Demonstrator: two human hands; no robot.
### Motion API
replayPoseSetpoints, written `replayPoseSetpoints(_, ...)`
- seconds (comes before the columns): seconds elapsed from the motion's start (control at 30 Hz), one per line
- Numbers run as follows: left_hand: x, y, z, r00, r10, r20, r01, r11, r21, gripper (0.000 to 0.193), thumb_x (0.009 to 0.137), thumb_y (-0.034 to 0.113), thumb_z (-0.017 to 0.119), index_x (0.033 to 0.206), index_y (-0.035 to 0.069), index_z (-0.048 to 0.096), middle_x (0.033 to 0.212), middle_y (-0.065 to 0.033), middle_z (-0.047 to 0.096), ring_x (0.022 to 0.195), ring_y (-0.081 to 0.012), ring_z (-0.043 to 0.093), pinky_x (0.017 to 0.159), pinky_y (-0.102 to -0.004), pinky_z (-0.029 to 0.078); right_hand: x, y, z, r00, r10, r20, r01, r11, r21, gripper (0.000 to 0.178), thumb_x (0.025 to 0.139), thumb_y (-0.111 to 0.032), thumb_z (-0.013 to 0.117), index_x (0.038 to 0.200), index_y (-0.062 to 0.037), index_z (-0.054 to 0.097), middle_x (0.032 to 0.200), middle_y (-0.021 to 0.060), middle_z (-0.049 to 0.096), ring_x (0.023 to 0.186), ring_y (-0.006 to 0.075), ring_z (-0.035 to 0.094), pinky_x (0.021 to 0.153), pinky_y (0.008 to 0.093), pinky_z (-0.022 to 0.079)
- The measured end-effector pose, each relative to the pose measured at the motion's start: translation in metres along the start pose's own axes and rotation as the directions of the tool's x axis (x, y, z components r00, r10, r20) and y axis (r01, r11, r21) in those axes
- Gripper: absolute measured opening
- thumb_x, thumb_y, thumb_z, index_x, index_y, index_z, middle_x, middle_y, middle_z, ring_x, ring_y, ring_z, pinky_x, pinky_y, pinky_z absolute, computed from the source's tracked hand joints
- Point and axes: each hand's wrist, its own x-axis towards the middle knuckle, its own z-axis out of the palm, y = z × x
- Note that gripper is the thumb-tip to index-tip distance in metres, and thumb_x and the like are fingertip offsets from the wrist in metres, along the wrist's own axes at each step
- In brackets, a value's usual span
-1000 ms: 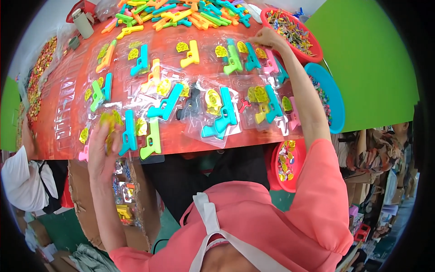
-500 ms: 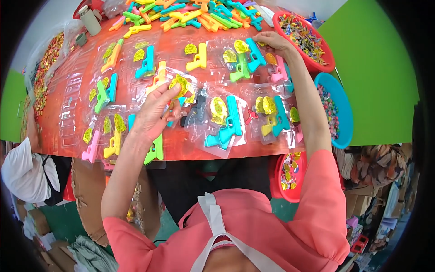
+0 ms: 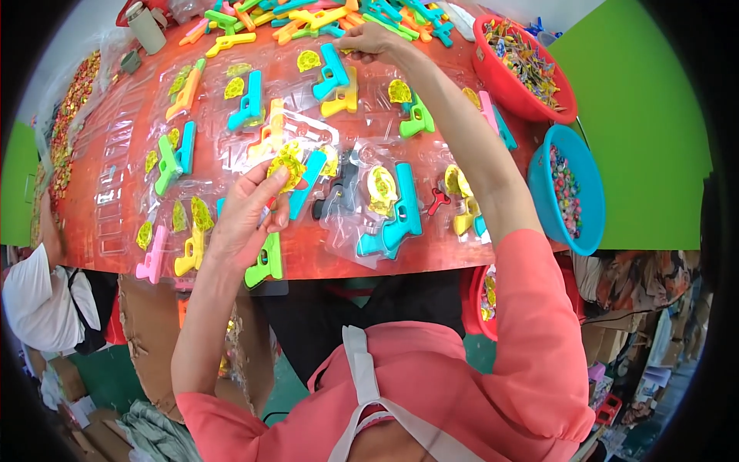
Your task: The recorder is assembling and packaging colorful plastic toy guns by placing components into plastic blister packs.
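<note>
My left hand (image 3: 250, 208) is closed on a small stack of translucent yellow discs (image 3: 287, 164), held above the table. My right hand (image 3: 376, 42) reaches to the far middle, fingers closed at the edge of a clear plastic tray; a bit of yellow shows at its fingertips. In that tray lie a blue toy pistol (image 3: 332, 71) and a yellow disc (image 3: 309, 60). A yellow toy pistol (image 3: 341, 100) lies partly beneath the blue one. Nearer me, another blue toy pistol (image 3: 400, 212) rests in a clear tray beside a yellow disc (image 3: 381, 190).
Loose toy pistols (image 3: 308, 19) heap at the far edge. On the right stand a red basin (image 3: 570, 112) of small colourful pieces and a blue basin (image 3: 589, 246) of beads or balls. Filled trays cover the red table (image 3: 308, 266). Another person's white sleeve (image 3: 35, 296) shows at the left.
My right hand has moved left, and the tray with the blue toy pistol has gone with it, from over the green pistol to over the yellow one. My left hand stays nearly in place.
</note>
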Motion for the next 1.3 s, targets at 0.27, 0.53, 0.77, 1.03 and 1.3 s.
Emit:
replayPoseSetpoints(0.27,-0.014,-0.004,-0.004,1.0,-0.004,-0.029,0.004,1.0,0.004,0.023,0.093,0.019,0.058,0.112,0.006,0.054,0.09,-0.0092,0.066,0.046,-0.0058,0.047,0.04,-0.0175,0.032,0.002,0.01,-0.096,0.95,-0.311,-0.042,0.219,0.754,-0.619,0.028,0.084,-0.034,0.065,0.095,-0.0082,0.064,0.07,0.0043,0.062,0.059,0.0119,0.054,0.05,0.0281,0.044)
replayPoseSetpoints(0.53,-0.008,-0.013,0.005,0.998,-0.059,0.009,0.059,0.998,0.02,0.024,0.094,0.018,0.057,0.115,0.006,0.056,0.089,-0.0071,0.065,0.047,-0.0068,0.047,0.04,-0.0177,0.031,-0.015,0.031,-0.099,0.948,-0.227,0.225,0.314,0.788,-0.53,0.023,0.09,-0.021,0.059,0.108,-0.0079,0.06,0.091,0.0051,0.063,0.073,0.0107,0.063,0.06,0.0246,0.053)
replayPoseSetpoints(0.77,-0.005,-0.011,0.014,0.998,-0.059,0.008,0.059,0.998,0.033,0.023,0.093,0.02,0.059,0.112,0.007,0.057,0.092,-0.0083,0.067,0.049,-0.0048,0.047,0.041,-0.018,0.03,-0.012,0.035,-0.102,0.916,-0.179,0.358,0.369,0.725,-0.582,0.019,0.085,-0.019,0.064,0.097,-0.0039,0.064,0.089,0.0021,0.061,0.078,0.0098,0.055,0.065,0.0259,0.046)
replayPoseSetpoints(1.03,-0.008,-0.007,0.016,0.999,-0.041,0.026,0.04,0.998,0.041,0.025,0.094,0.02,0.058,0.114,0.006,0.056,0.093,-0.0093,0.066,0.049,-0.0045,0.047,0.042,-0.0177,0.03,-0.016,0.027,-0.095,0.95,-0.074,0.302,0.254,0.744,-0.618,0.019,0.082,-0.02,0.066,0.085,-0.0018,0.062,0.072,-0.0001,0.058,0.07,0.0089,0.054,0.061,0.0263,0.043)
replayPoseSetpoints(1.3,-0.02,-0.012,0.01,0.999,-0.026,0.025,0.026,0.999,0.025,0.025,0.094,0.02,0.057,0.115,0.006,0.056,0.094,-0.0103,0.066,0.049,-0.0048,0.048,0.041,-0.0175,0.031,-0.027,0.025,-0.087,0.95,-0.146,0.277,0.298,0.69,-0.66,0.022,0.081,-0.024,0.066,0.08,-0.0022,0.062,0.066,0.0018,0.058,0.064,0.0106,0.054,0.059,0.0274,0.044)
